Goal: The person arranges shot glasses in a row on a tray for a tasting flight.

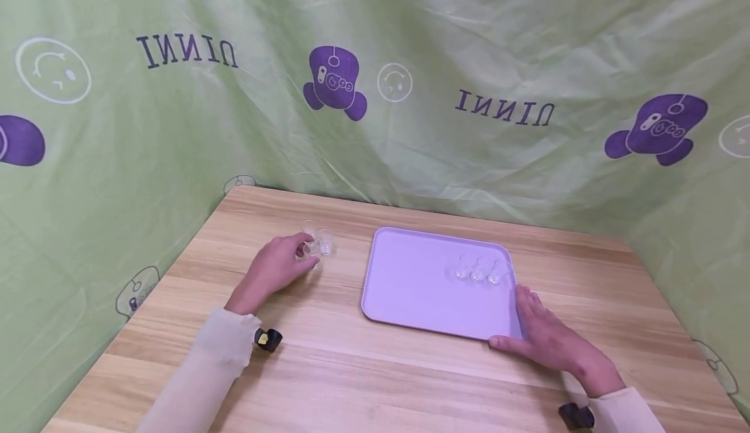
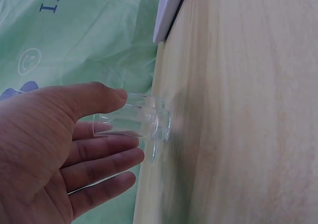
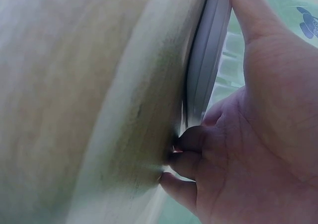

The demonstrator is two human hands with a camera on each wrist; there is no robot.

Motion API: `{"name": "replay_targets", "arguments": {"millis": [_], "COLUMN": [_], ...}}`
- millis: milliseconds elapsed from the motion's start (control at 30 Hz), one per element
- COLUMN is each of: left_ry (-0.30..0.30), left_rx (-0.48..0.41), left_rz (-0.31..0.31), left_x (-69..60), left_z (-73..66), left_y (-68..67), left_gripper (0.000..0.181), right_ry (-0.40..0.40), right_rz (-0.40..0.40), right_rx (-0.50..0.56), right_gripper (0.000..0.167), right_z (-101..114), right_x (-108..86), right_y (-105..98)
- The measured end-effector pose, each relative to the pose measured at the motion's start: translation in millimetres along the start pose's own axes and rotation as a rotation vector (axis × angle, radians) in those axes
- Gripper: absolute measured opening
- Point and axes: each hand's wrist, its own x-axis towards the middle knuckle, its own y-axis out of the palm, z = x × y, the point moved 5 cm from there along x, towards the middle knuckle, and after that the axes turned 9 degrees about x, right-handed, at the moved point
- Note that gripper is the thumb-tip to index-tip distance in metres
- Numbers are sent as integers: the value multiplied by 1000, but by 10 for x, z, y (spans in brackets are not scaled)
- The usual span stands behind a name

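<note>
My left hand (image 1: 274, 267) holds a small clear shot glass (image 2: 131, 122) between thumb and index finger, at the left of the table; the other fingers are spread beneath in the left wrist view. The glass is upright, its base at or close to the wood. Two more clear shot glasses stand right behind it, the nearer one (image 1: 325, 243) close to my fingertips. My right hand (image 1: 547, 335) rests against the near right corner of a purple tray (image 1: 422, 283), thumb at its front edge and fingers along its right side. On the tray, three shot glasses (image 1: 478, 271) stand in a row.
The wooden table (image 1: 351, 381) reaches back to a green curtain (image 1: 410, 159) with purple prints, which also hangs along both sides. Bare wood lies between the left glasses and the tray, and in front of the tray.
</note>
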Motion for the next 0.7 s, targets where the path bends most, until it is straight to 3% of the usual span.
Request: {"name": "replay_targets", "arguments": {"millis": [700], "left_ry": [-4], "left_rx": [-36], "left_rz": [-2], "left_x": [-6], "left_z": [46], "left_y": [40], "left_gripper": [38], "right_ry": [14], "right_rz": [2], "right_rx": [2], "right_gripper": [122], "right_z": [3], "right_x": [10], "right_y": [-14]}}
